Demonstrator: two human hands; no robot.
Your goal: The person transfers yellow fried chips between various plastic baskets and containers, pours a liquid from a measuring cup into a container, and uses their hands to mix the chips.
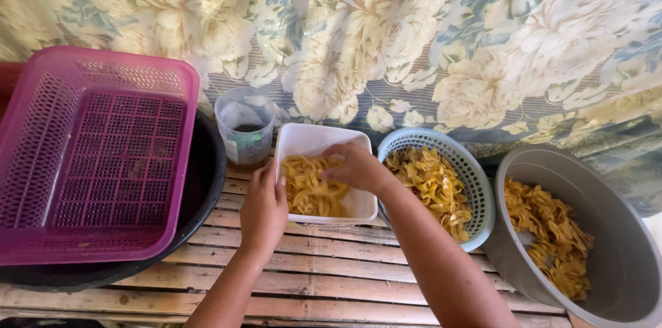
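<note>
The left hand [263, 207] clasps the white tub [324, 140] at its 9 o'clock wall, steadying it on the slatted desk [310, 280]. The right hand [355, 166], fingers curled into the chips [310, 190], pinches some; the basket [476, 176] sits at 3 o'clock.

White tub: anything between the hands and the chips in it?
Nothing visible. The right hand is already in the white tub, its fingers on the chips. The left hand grips the tub's left rim.
</note>
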